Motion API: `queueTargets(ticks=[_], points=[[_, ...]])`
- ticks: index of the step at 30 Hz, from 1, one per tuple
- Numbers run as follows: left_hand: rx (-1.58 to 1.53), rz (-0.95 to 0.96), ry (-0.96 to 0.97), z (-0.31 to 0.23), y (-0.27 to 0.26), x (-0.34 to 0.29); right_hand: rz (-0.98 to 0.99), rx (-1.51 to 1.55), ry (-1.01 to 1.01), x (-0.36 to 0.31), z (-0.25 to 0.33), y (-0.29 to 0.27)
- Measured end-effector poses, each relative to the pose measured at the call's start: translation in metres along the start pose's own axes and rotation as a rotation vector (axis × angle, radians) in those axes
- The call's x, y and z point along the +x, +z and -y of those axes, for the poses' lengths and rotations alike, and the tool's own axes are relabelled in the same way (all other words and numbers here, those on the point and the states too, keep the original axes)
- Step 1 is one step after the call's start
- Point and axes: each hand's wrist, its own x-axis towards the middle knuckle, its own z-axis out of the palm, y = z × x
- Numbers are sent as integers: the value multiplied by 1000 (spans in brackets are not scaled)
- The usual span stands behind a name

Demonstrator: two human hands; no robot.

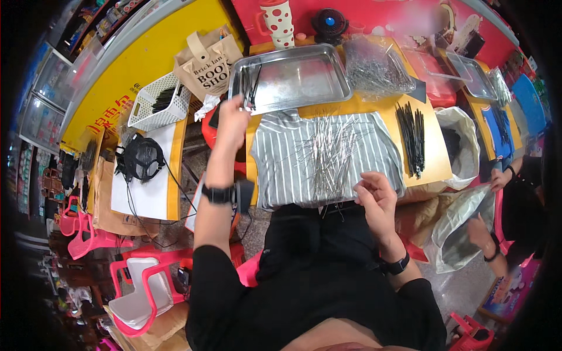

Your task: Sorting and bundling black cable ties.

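My left hand (233, 124) reaches to the near left corner of a shallow metal tray (304, 100). Its fingers are drawn together at the lower ends of several thin black rods (250, 82) lying in the tray; whether one is gripped is unclear. Over the right part of a grey-and-white striped cloth (281, 169), my right hand (377, 202) is raised with fingers curled toward the thumb. Anything between them is too small to make out. Beside it, a loose pile of thin silvery wires (333, 155) lies on the cloth, some ends hanging over its near edge.
To the right lie bundled black rods (413, 140); behind them is a clear bag of wires (377, 67). A dotted tumbler (278, 23) and small fan (329, 24) stand behind the tray. A white basket (159, 102) is left. Another person's hands (481, 231) hold a sack (456, 234).
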Motion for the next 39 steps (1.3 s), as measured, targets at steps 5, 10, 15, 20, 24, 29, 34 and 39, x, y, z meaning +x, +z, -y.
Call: queueTargets(ticks=[5, 10, 15, 20, 24, 29, 34, 39], points=[[954, -321, 178, 57, -11, 113, -65, -35, 27, 1, -7, -12], [1190, -148, -100, 42, 13, 102, -357, -706, -416, 30, 5, -65], [756, -145, 445, 7, 5, 48, -587, -909, -487, 66, 4, -129], [291, 6, 263, -50, 20, -49, -416, -1258, -462, 88, 11, -127], [115, 159, 223, -57, 41, -120, -387, -1371, -383, 94, -9, -128], [-123, 275, 101, -40, 74, -174, -498, -773, -238, 70, 6, -118], [-273, 530, 27, -27, 123, -210, -345, 384, 18, 18, 9, -96], [-518, 570, -301, -10, 147, -223, 24, 708, 266, -45, -4, -31]])
